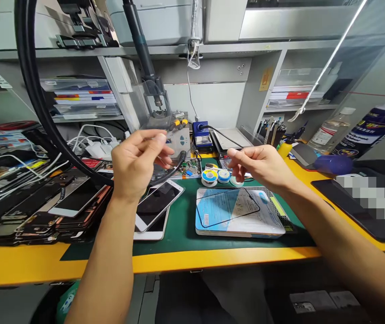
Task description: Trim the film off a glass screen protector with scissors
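My left hand [141,156] is raised over the mat, thumb pressed against the curled index finger. My right hand [258,163] is held up level with it, thumb and fingers pinched together. Whatever is in either pinch is too thin or too hidden to make out. Below my left hand two white-framed phones [160,202] overlap on the green mat [182,225]. Under my right hand lies a blue-and-white package [239,220], with a clear glass panel with a thin black border [228,207] flat on top.
Stacked phone parts [40,211] crowd the left, behind a black ring on an arm [27,90]. Solder spools [209,177] and a blue device [202,135] stand behind the mat. At right are a spray can [369,128], a clear bottle [330,130] and a dark pad [351,211].
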`<state>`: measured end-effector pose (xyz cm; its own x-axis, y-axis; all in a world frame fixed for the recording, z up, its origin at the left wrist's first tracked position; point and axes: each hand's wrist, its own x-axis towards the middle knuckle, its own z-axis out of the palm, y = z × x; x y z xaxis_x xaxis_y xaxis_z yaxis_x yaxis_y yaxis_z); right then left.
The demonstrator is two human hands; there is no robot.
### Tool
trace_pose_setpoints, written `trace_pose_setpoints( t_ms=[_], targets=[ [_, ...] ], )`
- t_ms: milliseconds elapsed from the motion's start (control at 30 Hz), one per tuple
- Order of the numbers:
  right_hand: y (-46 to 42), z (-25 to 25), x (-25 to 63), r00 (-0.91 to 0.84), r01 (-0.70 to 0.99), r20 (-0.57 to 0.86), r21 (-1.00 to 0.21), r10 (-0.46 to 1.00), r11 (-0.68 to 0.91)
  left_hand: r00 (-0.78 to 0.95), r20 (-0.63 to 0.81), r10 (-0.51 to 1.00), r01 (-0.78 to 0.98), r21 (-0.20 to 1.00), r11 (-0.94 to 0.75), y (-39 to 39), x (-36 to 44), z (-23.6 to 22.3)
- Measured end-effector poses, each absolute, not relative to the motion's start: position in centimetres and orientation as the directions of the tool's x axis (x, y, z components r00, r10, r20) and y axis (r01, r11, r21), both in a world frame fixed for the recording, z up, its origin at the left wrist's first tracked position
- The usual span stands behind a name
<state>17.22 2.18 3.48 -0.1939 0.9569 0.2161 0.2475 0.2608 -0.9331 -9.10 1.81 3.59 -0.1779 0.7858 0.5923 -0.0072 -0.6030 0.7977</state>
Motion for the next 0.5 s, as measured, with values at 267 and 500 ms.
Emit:
trace_pose_setpoints(
  t_ms=[267,500],
  targets=[
    [2.6,3.1,18.4,-0.403,0.104,0.17,-0.968,0.899,0.229,-0.334,0.587,0.738,-0.058,0.768,-0.637,2.5,-12.2,4.4],
    [1.6,2.2,17.1,-0.482,0.001,0.194,-0.975,0.854,0.222,0.097,0.417,0.904,0.105,0.899,-0.426,-1.2,-7.6,4.7]
  ],
)
